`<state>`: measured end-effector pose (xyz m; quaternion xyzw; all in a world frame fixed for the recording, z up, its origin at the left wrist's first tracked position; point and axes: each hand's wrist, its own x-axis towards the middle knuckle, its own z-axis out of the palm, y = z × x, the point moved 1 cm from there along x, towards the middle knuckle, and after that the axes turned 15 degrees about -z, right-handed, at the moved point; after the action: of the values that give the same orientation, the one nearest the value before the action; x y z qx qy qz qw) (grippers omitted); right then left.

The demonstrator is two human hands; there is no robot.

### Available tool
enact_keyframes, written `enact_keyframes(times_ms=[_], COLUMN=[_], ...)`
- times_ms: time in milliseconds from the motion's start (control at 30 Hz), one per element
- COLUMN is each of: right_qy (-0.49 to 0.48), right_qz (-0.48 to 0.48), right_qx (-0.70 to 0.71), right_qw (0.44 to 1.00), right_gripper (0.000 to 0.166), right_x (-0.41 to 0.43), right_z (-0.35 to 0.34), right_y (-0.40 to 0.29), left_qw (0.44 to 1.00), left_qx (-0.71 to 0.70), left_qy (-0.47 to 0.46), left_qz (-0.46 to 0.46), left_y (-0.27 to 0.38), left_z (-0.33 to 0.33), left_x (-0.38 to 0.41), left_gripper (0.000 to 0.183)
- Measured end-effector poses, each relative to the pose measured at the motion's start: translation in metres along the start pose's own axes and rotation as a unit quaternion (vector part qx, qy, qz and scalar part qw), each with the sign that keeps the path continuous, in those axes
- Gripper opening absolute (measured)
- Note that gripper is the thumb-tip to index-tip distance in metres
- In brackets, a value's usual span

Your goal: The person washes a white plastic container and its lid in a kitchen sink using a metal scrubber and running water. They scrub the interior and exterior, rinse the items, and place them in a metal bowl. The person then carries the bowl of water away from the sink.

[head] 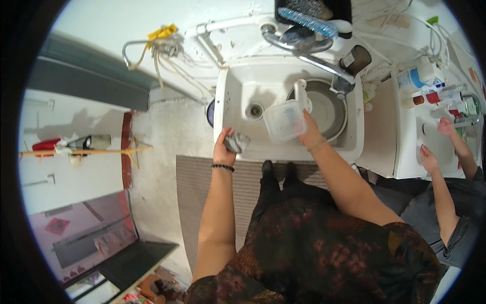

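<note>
My left hand (223, 151) is closed around a grey, shiny scouring pad (237, 142), which looks like steel wool, over the front left rim of a white sink (243, 89). With my right hand (313, 133) I grip a translucent square plastic food container (284, 121) by its right side, above the middle of the sink. Behind the container stands a round metal basin (336, 114), partly hidden. A white plastic piece (302, 93) shows between the two, its kind unclear. Left of the container is the sink's drain (254, 111).
A chrome faucet (322, 68) reaches over the basin, beside a brown bottle (356, 60). Above hangs a black caddy (341, 11) with brushes. On the right, another person's hands (428, 157) are at a second washbasin (410, 133) crowded with bottles. A ribbed mat (212, 182) lies underfoot.
</note>
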<state>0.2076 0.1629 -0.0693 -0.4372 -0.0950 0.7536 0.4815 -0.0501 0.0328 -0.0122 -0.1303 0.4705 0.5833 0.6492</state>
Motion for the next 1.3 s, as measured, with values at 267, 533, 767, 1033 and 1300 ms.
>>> enact_keyframes(times_ms=[267,533,767,1033,1300], right_qy=[-0.114,-0.095,-0.049,-0.148,0.092], right_qz=[0.013,0.01,0.043,0.032,0.05], right_qx=[-0.058,-0.073,-0.021,0.062,0.074], right_qw=[0.992,0.993,0.998,0.986,0.992], right_gripper=[0.03,0.032,0.035,0.033,0.031], right_x=[-0.008,-0.008,-0.013,-0.001,-0.03], right_z=[0.002,0.022,0.006,-0.046,-0.001], right_y=[-0.005,-0.024,-0.019,0.018,-0.007], left_qw=[0.996,0.992,0.986,0.566,0.372], left_qx=[-0.071,-0.102,0.101,0.436,0.512], left_qy=[-0.04,-0.048,-0.041,-0.179,-0.085], left_qz=[0.02,0.056,0.123,0.677,0.769], left_y=[-0.002,0.0,0.051,0.088,0.079], left_z=[-0.01,0.008,0.085,0.349,0.375], left_x=[-0.014,-0.027,-0.05,-0.144,-0.134], left_gripper=[0.039,0.043,0.034,0.019,0.038])
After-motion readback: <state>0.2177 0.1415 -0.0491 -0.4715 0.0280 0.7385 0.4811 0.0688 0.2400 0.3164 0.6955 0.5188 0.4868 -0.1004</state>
